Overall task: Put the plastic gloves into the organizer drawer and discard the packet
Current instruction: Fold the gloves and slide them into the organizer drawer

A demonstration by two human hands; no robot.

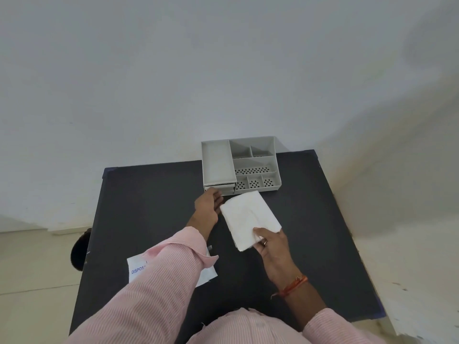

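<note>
A: Fingers (258, 237) of the right hand (272, 249) pinch the near right corner of the gloves (249, 219), thumb on top. Left hand (208, 206) reaches far, fingertips touching the drawer (219, 188) front at the organizer (273, 167)'s near left corner; whether they have hooked the pull I can't tell, the knuckles hide it

B: Where does the stack sit against the drawer?

A: Just near and to the right of it, held over the table (149, 194). Its far edge comes close to the organizer's near wall. Long axis runs from far left to near right, so it lies skewed to the drawer, which slides toward the near side

B: So which hand matters first?

A: Left, I'd say. It is at the drawer, which looks barely out if at all, and the gloves are held in the path it would slide along. The right hand would likely have to hold back, then turn the stack to line up with the opening

B: And the gloves themselves?

A: White, thin, folded into a flat, roughly rectangular wad, creased and limp at the free edges

B: The packet?

A: Packet (135, 269) lies flat on the near left of the table, half under the left sleeve, blue print showing. Not yet discarded
</note>
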